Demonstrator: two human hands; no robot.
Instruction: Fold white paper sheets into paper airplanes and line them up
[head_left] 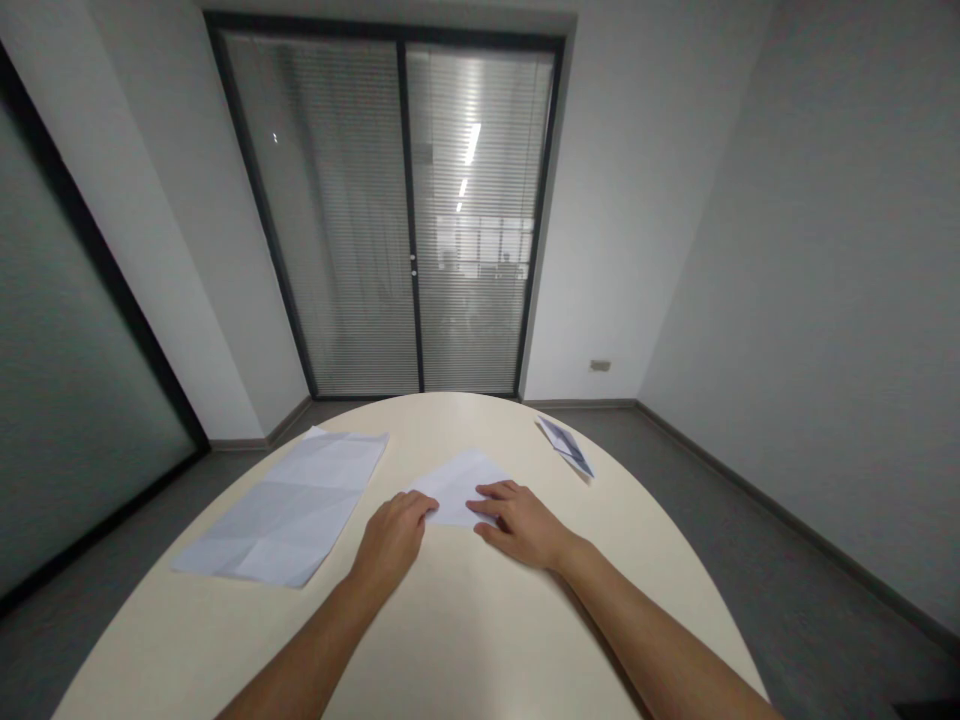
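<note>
White folded paper [459,487] lies mid-table [450,620], just ahead of my hands. Left hand [391,540] presses its near-left corner, fingers curled; right hand [521,522] flat on its right edge.

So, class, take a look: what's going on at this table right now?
A person presses both bare hands on a small folded white paper in the middle of a round cream table. The left hand rests at its near-left edge, the right hand on its near-right part. A larger creased sheet lies flat to the left, and a small folded paper sits at the far right.
</note>
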